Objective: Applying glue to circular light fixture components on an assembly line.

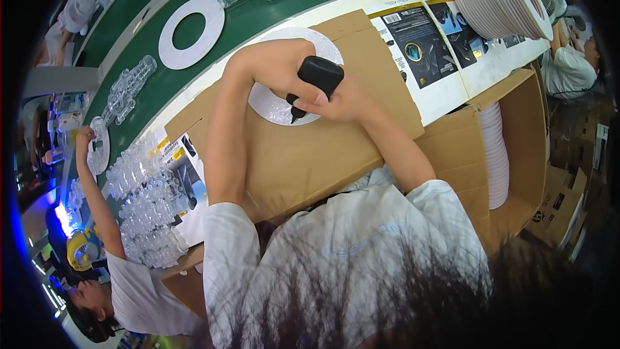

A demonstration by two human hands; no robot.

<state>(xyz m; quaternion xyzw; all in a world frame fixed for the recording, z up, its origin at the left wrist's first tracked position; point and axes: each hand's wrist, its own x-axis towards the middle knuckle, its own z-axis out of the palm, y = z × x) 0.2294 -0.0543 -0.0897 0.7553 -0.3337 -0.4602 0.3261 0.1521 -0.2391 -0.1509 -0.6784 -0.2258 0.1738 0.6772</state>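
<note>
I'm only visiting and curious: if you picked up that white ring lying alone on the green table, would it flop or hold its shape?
The white ring lies flat and looks thin, so it is probably light and fairly stiff. Flat on the green table, it should slide, not roll. Its edge may be awkward to pinch.

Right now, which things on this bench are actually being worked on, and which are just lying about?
In use:
- black handheld tool, gripped in the right hand
- white ring disc on the cardboard sheet, under the left hand

Lying about:
- spare white ring on the green belt
- stack of white rings
- clear plastic parts
</note>
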